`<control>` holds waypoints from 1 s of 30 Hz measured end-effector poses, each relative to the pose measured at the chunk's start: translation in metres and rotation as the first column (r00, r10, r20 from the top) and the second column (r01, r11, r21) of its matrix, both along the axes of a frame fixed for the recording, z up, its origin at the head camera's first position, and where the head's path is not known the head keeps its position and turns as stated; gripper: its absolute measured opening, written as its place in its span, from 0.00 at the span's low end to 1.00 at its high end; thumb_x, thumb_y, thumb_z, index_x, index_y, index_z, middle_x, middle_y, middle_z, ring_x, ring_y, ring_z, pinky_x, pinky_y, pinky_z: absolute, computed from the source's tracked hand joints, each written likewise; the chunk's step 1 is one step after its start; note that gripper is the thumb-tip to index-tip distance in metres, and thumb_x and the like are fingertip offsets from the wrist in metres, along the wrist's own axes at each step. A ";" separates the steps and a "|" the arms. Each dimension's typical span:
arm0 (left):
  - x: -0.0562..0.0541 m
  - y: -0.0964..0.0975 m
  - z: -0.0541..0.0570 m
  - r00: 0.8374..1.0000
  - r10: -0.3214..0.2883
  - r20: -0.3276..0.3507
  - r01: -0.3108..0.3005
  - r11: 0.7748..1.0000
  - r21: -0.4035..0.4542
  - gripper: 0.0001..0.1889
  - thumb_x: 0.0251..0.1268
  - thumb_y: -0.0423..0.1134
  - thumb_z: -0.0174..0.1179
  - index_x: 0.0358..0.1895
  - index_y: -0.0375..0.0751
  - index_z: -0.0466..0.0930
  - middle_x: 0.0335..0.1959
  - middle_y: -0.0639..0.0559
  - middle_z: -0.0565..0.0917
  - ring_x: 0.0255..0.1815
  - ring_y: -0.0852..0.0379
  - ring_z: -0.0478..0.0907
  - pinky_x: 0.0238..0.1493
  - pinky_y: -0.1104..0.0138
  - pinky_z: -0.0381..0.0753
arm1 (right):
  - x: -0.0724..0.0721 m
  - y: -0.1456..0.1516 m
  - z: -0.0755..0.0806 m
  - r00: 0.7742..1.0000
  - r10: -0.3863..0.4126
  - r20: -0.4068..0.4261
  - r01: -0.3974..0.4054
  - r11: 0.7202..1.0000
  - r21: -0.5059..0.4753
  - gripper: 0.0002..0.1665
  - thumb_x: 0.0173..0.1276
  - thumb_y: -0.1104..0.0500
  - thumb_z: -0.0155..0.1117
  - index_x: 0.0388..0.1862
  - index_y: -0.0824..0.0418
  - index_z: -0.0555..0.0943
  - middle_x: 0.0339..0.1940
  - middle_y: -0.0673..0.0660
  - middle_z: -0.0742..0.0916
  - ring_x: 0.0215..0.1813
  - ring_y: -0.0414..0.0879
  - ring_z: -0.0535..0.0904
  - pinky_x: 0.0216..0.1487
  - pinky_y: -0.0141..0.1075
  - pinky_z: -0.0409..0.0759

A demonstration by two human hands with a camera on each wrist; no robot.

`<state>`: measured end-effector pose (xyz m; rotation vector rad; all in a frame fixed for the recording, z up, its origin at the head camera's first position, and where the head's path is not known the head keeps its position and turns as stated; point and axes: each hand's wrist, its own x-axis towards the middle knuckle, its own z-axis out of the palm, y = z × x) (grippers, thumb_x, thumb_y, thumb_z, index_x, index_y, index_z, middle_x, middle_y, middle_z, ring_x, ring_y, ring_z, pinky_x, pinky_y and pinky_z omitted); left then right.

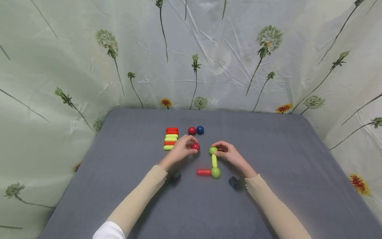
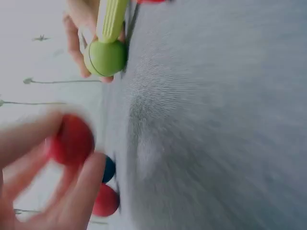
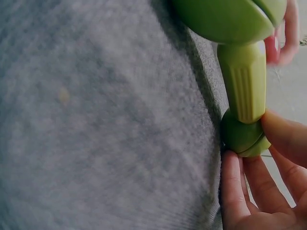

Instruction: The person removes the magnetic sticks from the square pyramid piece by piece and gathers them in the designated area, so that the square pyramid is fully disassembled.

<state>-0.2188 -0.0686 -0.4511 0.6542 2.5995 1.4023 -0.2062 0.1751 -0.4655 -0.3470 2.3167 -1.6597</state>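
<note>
A red ball (image 1: 195, 146) is pinched between the thumb and fingers of my left hand (image 1: 182, 148); in the left wrist view the red ball (image 2: 73, 140) appears raised off the cloth. My right hand (image 1: 229, 154) grips the far green ball (image 1: 213, 150) of a joined piece, thumb on one side and fingers on the other in the right wrist view. From that green ball (image 3: 243, 134) a yellow-green rod (image 1: 214, 161) runs to a nearer green ball (image 1: 216, 172). A red rod (image 1: 203, 172) extends left from the nearer ball, lying on the cloth.
Several red and yellow rods (image 1: 171, 136) lie in a column left of my left hand. Beyond it, another red ball (image 1: 192, 130) and a blue ball (image 1: 200, 129) sit side by side. Grey cloth (image 1: 268, 139) covers the table; a flowered curtain (image 1: 226, 66) hangs behind.
</note>
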 end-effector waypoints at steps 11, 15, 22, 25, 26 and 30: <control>-0.031 0.022 -0.010 0.959 0.274 -0.071 -0.278 0.959 -0.048 0.14 0.57 0.29 0.67 0.47 0.39 0.80 0.45 0.44 0.80 0.36 0.50 0.78 0.41 0.63 0.80 | 0.016 -0.009 0.032 1.000 0.023 0.016 -0.023 1.000 0.009 0.18 0.68 0.69 0.58 0.56 0.73 0.75 0.54 0.67 0.79 0.57 0.58 0.73 0.58 0.48 0.70; -0.033 0.023 -0.011 0.962 0.255 -0.099 -0.263 0.962 -0.071 0.14 0.57 0.27 0.66 0.47 0.38 0.80 0.45 0.44 0.78 0.38 0.49 0.78 0.45 0.61 0.79 | 0.015 -0.007 0.031 1.000 0.018 0.009 -0.018 1.000 0.010 0.18 0.68 0.69 0.58 0.56 0.72 0.75 0.53 0.66 0.79 0.56 0.58 0.74 0.57 0.47 0.70; -0.024 0.013 -0.006 0.962 0.232 -0.142 -0.240 0.970 -0.041 0.13 0.58 0.28 0.65 0.47 0.41 0.80 0.47 0.46 0.75 0.33 0.53 0.74 0.39 0.65 0.77 | 0.014 -0.007 0.031 1.000 0.024 0.005 -0.024 1.000 0.002 0.18 0.68 0.69 0.58 0.56 0.73 0.75 0.53 0.67 0.79 0.56 0.57 0.74 0.55 0.45 0.71; -0.009 0.007 -0.004 0.989 0.057 -0.140 -0.064 0.997 -0.051 0.10 0.59 0.29 0.64 0.44 0.43 0.80 0.43 0.49 0.76 0.33 0.55 0.74 0.39 0.65 0.76 | 0.014 -0.007 0.031 1.000 0.022 0.013 -0.022 1.000 0.004 0.18 0.68 0.69 0.58 0.56 0.73 0.75 0.54 0.66 0.79 0.56 0.57 0.74 0.55 0.44 0.72; -0.003 0.006 -0.003 0.992 -0.046 -0.119 0.038 0.997 -0.072 0.10 0.60 0.30 0.64 0.44 0.44 0.80 0.42 0.51 0.76 0.35 0.57 0.74 0.40 0.65 0.75 | 0.014 -0.007 0.031 1.000 0.022 0.011 -0.022 1.000 0.005 0.18 0.68 0.69 0.58 0.56 0.73 0.75 0.53 0.67 0.79 0.56 0.57 0.74 0.55 0.44 0.72; 0.022 0.006 -0.003 0.902 -0.432 0.032 0.430 0.886 -0.172 0.13 0.61 0.35 0.64 0.48 0.50 0.80 0.43 0.59 0.76 0.44 0.62 0.74 0.48 0.67 0.74 | 0.015 -0.006 0.031 1.000 0.018 0.010 -0.018 1.000 -0.002 0.18 0.68 0.69 0.57 0.56 0.73 0.74 0.54 0.67 0.79 0.56 0.57 0.74 0.55 0.43 0.72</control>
